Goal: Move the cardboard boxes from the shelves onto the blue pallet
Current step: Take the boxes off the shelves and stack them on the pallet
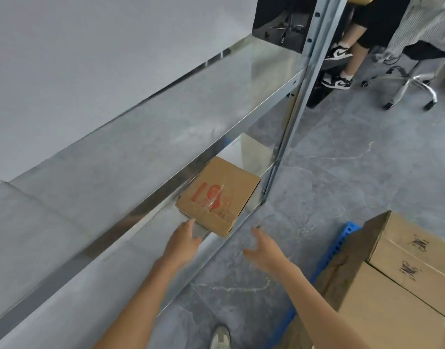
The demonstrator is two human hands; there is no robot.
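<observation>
**Desk:** What is happening in this storeroom frame?

**Photographer:** A worker is reaching with both bare arms toward a single cardboard box (217,197). Red-printed and taped, it is lying flat on the lower shelf (110,285) of a steel rack. It is sitting at the shelf's right end, just beside the upright post (295,109).

**Desk:** How are the hands standing?

**Photographer:** The left hand (184,238) is stretching out flat with fingers straight and its tips at the box's near corner. Whether they are touching it, I cannot tell. The right hand (263,250) is spreading wide at roughly 5 o'clock from the box, over the shelf's front lip. It is gripping nothing.

**Desk:** Which step is this?

**Photographer:** I am reading it as the reach-in before a pick-up, with nothing being lifted yet. The blue pallet (348,230) is sitting on the floor at about 4 o'clock from the box, and it is already carrying stacked boxes (405,248).

**Desk:** And what is the next move calling for?

**Photographer:** I am judging that both hands need to be closing on opposite sides of the box, with the right one coming in to its right edge. The box then needs drawing out toward 6 o'clock, from under the shelf above, before swinging round to the pallet. It is looking flat and light, so a two-handed grip should be plenty. The post is leaving little room at the box's 2 o'clock.
</observation>
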